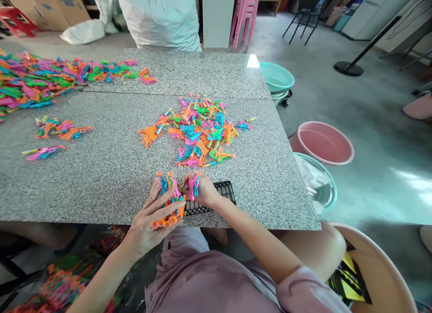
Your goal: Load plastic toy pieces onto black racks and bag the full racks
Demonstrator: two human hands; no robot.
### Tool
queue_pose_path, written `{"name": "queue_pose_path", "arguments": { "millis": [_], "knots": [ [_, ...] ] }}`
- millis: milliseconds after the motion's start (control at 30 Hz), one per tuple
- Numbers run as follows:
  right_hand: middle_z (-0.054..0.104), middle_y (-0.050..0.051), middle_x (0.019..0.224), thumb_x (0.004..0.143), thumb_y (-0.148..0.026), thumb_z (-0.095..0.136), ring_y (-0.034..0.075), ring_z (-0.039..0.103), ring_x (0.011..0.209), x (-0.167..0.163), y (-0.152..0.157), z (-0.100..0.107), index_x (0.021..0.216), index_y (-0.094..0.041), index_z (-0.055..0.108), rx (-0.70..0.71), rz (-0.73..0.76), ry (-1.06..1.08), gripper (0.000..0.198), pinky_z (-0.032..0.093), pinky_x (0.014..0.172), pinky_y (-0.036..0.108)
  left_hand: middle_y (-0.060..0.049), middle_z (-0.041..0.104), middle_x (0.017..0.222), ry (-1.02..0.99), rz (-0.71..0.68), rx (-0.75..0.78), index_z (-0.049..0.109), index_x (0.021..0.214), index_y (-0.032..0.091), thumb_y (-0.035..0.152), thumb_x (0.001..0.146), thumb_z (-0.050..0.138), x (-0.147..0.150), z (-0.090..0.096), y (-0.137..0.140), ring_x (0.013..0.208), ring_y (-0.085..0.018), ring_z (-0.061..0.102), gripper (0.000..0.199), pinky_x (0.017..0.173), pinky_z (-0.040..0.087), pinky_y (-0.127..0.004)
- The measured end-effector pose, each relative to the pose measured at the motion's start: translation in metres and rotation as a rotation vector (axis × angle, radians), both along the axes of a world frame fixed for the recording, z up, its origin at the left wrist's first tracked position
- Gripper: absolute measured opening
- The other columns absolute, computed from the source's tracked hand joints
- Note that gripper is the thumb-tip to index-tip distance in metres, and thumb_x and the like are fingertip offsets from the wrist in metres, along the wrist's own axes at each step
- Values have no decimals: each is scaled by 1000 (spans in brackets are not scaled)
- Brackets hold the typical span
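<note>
Close to the table's front edge, my left hand lies across a row of small plastic toys in orange, blue and pink, its fingers stretched along them and holding them together. Beside it, my right hand is closed on a small bunch of pink and blue plastic toys. Under the right wrist is a black plastic grid basket; the hands and toys hide its left part. Just beyond the hands lies a loose pile of mixed plastic toys, some with yellow-tipped clear tubes.
A larger toy heap covers the speckled table's far left, with two small clusters nearer. Past the right edge stand a pink basin, green basins and an orange tub. A white sack rises behind the table.
</note>
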State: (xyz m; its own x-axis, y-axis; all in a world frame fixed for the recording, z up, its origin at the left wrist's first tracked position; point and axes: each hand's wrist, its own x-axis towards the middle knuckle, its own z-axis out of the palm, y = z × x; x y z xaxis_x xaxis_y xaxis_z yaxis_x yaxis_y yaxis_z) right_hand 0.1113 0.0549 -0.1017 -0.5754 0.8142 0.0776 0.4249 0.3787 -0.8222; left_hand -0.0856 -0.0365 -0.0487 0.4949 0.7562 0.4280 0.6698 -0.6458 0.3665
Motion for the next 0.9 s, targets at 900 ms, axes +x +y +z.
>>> {"name": "queue_pose_path", "arguments": {
  "millis": [900],
  "knots": [
    [61,12,128,87,-9,57,26,58,119,50,34,36,131,-21,54,211,-311,-453,46,51,94,37,-7,61,141,241,-173,26,56,133,23,33,96,58,-2,17,25,147,-25,35,39,122,32,-45]
  ]
}}
